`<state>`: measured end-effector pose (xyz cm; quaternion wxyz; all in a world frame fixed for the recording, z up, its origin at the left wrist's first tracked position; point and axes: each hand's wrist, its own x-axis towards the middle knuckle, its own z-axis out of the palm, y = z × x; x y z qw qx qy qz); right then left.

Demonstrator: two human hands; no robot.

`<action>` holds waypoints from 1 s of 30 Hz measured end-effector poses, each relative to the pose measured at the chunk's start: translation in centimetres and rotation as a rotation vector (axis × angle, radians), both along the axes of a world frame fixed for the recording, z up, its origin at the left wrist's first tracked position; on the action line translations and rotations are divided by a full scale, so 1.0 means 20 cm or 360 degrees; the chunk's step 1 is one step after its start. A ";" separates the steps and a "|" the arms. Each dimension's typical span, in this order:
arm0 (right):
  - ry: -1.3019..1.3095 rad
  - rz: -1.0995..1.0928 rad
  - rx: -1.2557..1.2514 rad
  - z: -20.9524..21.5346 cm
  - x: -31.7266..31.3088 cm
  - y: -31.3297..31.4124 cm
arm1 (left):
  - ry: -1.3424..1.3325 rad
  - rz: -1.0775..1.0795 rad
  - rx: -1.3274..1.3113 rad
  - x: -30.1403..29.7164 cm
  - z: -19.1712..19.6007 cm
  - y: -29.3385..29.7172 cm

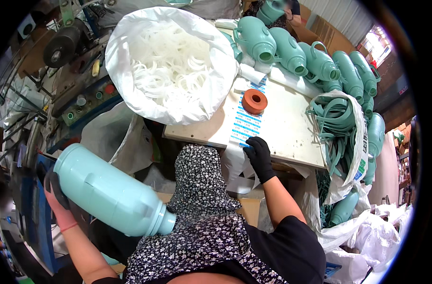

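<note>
My left hand (56, 191), in a dark glove with pink at the wrist, grips the base end of a pale green plastic thermos flask body (109, 189). The flask lies tilted over my lap, its narrow neck pointing down to the right. At the table's front edge, my right hand (259, 158) in a black glove has its fingertips closed on a strip of blue-and-white labels (246, 124). The strip's backing paper (235, 163) hangs over the edge. Resting on the strip is an orange-brown ring-shaped roll (255, 101).
A white sack (116, 61) of translucent rings stands at the left of the white table (291, 128). Several green flask bodies (291, 52) line the far right side. Another sack (360, 137) holds green handles and straps. Machinery with a button panel (90, 102) stands left. Another person (295, 16) works beyond.
</note>
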<state>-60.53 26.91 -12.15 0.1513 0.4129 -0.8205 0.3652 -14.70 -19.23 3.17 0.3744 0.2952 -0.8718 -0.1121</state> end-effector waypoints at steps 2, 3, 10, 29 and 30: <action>0.0026 0.0022 0.0004 -0.02 0.00 -0.01 | 0.0377 -0.0038 0.0609 -0.09 0.10 0.08; 0.0057 0.0027 0.0028 -0.01 0.02 0.00 | 0.0412 -0.0087 0.0691 -0.15 0.09 0.07; -0.0121 0.0337 0.0184 0.33 0.30 -0.13 | 0.0747 -0.0319 0.1235 -0.47 0.00 0.23; -0.1703 0.1730 -0.0015 0.55 0.69 -0.87 | 0.1085 0.0047 0.0704 -0.14 0.25 0.28; -0.2057 0.1894 -0.0069 0.46 0.75 -0.76 | 0.1225 0.0066 0.0727 -0.16 0.30 0.40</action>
